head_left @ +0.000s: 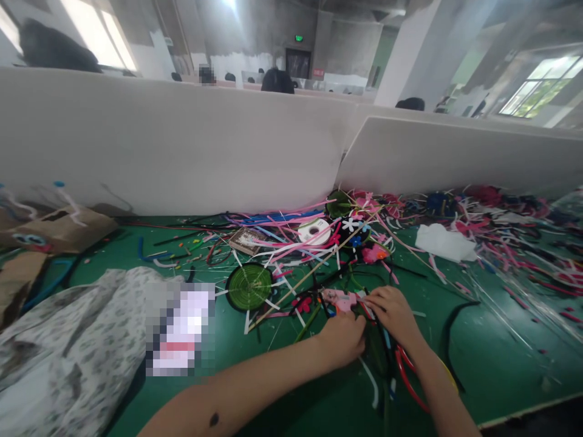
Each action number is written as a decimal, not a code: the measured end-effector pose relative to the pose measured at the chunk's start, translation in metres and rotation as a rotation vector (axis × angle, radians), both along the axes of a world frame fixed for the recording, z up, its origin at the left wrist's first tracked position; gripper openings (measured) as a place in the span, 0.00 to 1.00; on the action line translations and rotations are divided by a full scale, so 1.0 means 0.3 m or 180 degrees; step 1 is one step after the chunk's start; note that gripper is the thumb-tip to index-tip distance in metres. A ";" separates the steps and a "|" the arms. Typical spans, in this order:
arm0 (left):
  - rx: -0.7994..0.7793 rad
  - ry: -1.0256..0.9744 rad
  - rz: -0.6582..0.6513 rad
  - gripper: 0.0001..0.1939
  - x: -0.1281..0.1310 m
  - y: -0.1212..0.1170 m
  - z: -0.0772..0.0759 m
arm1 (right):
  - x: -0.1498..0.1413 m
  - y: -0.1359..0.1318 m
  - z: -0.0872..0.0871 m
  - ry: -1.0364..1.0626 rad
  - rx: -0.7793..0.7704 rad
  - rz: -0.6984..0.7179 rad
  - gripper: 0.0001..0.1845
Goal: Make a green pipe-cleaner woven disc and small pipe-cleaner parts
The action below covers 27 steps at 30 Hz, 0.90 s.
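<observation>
My left hand [345,337] is closed in front of a pink object shaped like a glue gun [337,298]; what its fingers hold is hidden. Beside it, my right hand [392,312] has its fingers pressed together near the pink object's right end, and what they pinch is too small to make out. Dark green strips [376,352] hang below the hands. Left of them lies a round green coiled disc [250,286] with white spokes sticking out. A pink flower shape [303,304] rests between the disc and my hands.
Pipe cleaners [483,227] in pink, white and black heap along the back and right. A white roll [314,232], a thin wooden stick [314,267] and crumpled white paper [445,243] lie behind my hands. At left are patterned cloth [91,328], a phone-like blurred object [182,331] and a cardboard box [77,229].
</observation>
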<state>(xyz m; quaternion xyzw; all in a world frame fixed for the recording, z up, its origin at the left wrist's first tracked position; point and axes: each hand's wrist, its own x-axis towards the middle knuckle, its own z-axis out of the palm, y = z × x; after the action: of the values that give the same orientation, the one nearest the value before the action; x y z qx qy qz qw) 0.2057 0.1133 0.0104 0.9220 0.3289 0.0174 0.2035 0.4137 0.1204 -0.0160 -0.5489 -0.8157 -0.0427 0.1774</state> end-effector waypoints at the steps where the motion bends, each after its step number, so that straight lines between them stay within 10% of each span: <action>1: -0.0001 0.0000 0.0003 0.14 0.001 0.000 -0.002 | -0.002 0.000 0.000 -0.0005 0.0004 0.0004 0.13; 12: 0.0046 0.0012 0.0046 0.15 0.006 -0.004 -0.014 | -0.035 -0.004 0.025 -0.0224 0.0043 0.0010 0.14; 18: 0.0077 0.0000 0.0022 0.21 -0.038 -0.059 0.113 | -0.089 -0.044 0.076 -0.0406 0.0352 -0.0299 0.15; 23: 0.0014 -0.0783 0.0089 0.25 -0.313 -0.178 0.268 | -0.141 -0.130 0.104 -0.0293 0.0672 -0.0337 0.16; 27: -0.0063 -0.1072 0.1190 0.17 -0.653 -0.281 0.238 | -0.206 -0.183 0.105 -0.0070 0.0846 -0.0055 0.14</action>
<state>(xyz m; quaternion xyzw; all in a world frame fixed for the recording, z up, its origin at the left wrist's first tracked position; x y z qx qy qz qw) 0.0100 0.0291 0.0817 0.8272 0.4554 0.2048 0.2577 0.3519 0.0654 0.0156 -0.5270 -0.8001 -0.1579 0.2392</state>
